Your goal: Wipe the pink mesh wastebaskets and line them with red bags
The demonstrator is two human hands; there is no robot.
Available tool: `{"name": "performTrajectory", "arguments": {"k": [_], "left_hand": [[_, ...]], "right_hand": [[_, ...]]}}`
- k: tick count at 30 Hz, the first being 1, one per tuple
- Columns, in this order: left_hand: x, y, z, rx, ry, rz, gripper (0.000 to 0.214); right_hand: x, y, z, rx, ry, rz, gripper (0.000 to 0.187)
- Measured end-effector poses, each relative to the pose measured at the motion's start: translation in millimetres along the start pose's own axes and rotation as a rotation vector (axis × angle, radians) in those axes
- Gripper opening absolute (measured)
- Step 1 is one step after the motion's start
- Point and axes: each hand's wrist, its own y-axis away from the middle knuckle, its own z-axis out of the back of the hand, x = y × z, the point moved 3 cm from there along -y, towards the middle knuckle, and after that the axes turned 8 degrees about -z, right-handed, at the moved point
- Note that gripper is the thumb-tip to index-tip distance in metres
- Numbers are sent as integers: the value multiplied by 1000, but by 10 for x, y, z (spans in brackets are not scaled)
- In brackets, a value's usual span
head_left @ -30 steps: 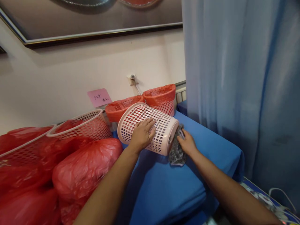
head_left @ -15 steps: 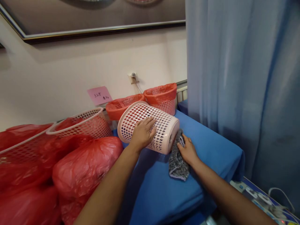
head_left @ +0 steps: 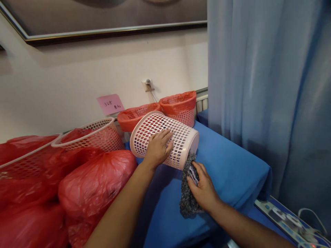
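A pale pink perforated wastebasket (head_left: 178,132) lies on its side on a blue-covered table (head_left: 227,165), its mouth toward the left and its base toward the right. My left hand (head_left: 159,148) rests on the basket's upper side, fingers stretched out over the holes. Bunched in my right hand (head_left: 203,186) is a dark grey cleaning cloth (head_left: 188,193), its top end touching the lower edge of the base. Part of the cloth is hidden behind my fingers.
Behind stand two baskets with red liners, one at the right (head_left: 178,106) and one beside it (head_left: 137,115). Red plastic bags (head_left: 98,189) and more baskets (head_left: 103,132) fill the left. A blue curtain (head_left: 253,75) hangs at right, above a control panel (head_left: 287,220).
My right hand and the cloth have moved down and slightly left, from across the base to its lower edge. My left hand and the wastebasket have stayed nearly in place.
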Motion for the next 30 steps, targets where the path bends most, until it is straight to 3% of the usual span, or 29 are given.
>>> {"name": "performTrajectory", "arguments": {"k": [3,5,9,12,15,18,21,24,26,30], "left_hand": [[-3,31,7,-2,5,9,41],[-7,42,10,-1,6,14,41],[-11,30,15,-2,8,14,41],[-6,17,19,3,17,18,41],[-3,20,21,4,17,19,41],[-6,28,16,3,9,14,41],[-7,23,11,-5,5,14,41],[-3,16,9,-2,9,13,41],[4,20,8,5,12,17,41],[16,44,3,-1,15,23,42]], "right_hand": [[-206,-139,-30,126,-16,-227,47],[-197,-242,36,133,-61,-260,49],[134,-343,190,-144,4,65,60],[142,-297,69,-140,92,161,59],[-165,-278,-58,-36,118,-32,53],[-308,-343,6,-11,65,-166,53],[-28,-458,176,-168,77,37,59],[239,-556,180,-185,154,252,61],[178,-638,129,-154,166,184,59],[-229,-794,99,-19,118,-153,45]]}}
